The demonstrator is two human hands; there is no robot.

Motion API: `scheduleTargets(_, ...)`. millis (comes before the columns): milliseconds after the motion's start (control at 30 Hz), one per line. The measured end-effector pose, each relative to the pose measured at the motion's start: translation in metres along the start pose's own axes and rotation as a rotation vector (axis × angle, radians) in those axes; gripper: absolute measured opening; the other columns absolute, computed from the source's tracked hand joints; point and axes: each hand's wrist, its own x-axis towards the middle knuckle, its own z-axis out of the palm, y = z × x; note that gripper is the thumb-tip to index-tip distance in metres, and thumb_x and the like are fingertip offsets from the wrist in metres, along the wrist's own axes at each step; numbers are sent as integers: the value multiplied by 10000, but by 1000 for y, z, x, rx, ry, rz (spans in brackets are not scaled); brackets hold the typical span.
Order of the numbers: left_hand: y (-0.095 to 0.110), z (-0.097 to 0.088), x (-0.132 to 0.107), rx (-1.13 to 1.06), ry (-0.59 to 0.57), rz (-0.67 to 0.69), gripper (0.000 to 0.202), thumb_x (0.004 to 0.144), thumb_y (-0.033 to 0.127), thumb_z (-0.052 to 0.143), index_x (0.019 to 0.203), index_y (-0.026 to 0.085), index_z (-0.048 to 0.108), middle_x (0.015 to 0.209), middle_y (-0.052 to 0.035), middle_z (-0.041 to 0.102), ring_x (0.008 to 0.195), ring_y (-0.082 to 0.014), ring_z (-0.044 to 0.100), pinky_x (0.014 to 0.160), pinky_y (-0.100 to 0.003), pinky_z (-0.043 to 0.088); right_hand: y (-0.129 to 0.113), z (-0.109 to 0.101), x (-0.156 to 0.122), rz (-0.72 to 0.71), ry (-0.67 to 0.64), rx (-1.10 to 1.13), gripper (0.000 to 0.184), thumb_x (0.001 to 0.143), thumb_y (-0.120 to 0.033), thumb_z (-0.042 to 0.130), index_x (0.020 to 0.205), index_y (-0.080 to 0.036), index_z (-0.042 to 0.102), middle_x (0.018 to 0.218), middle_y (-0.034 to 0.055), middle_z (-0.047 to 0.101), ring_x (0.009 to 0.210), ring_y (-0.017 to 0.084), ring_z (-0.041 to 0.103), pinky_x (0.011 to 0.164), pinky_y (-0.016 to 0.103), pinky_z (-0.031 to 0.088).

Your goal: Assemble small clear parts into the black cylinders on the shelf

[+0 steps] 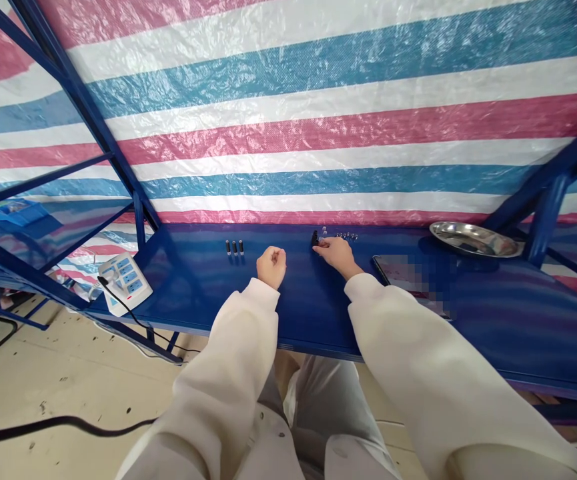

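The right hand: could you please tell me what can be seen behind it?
Behind the right hand lie small shiny parts on the table, with black parts to their left. Anything the hand covers cannot be seen.

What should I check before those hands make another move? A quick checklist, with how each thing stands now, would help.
1. Three small dark cylinders apart from both hands: ok.
2. Right hand at the small black object: ok; whether it is gripped, cannot tell.
3. Left hand free: cannot tell; its fingers are curled, hiding the palm.
4. Metal tray away from both hands: ok.
5. Black cable kept off the table's front edge: not ok; it hangs over it.
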Motion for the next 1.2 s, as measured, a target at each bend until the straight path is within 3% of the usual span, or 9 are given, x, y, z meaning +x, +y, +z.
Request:
scheduleTargets(400,-2,0,-1,114,-4,48,173,793,306,485,684,183,537,510,43,508,463,-79,462,511,-202,394,-1,4,3,30,-38,-80,192,749,-344,601,806,-179,683,845,72,699,816,198,639,680,258,447)
scheduleTargets(633,-1,0,-1,133,-13,48,174,798,299,483,684,183,545,496,48,504,459,-77,458,511,-200,394,10,-1,6,19,-96,-124,170,755,-244,589,858,-159,695,872,92,700,858,206,641,715,259,451)
scheduleTargets(900,-2,0,-1,131,-7,41,177,797,306,498,686,183,561,511,37,529,488,-83,494,520,-199,408,5,-4,-1,110,-64,-100,226,759,-361,597,846,-194,724,755,68,697,769,200,650,696,275,457)
scheduleTargets(1200,-1,0,0,97,-29,-2,150,792,260,489,684,180,556,486,42,520,484,-89,516,539,-205,428,7,-3,-2,88,-54,-135,297,780,-423,571,897,-203,732,826,95,702,841,230,650,701,287,460)
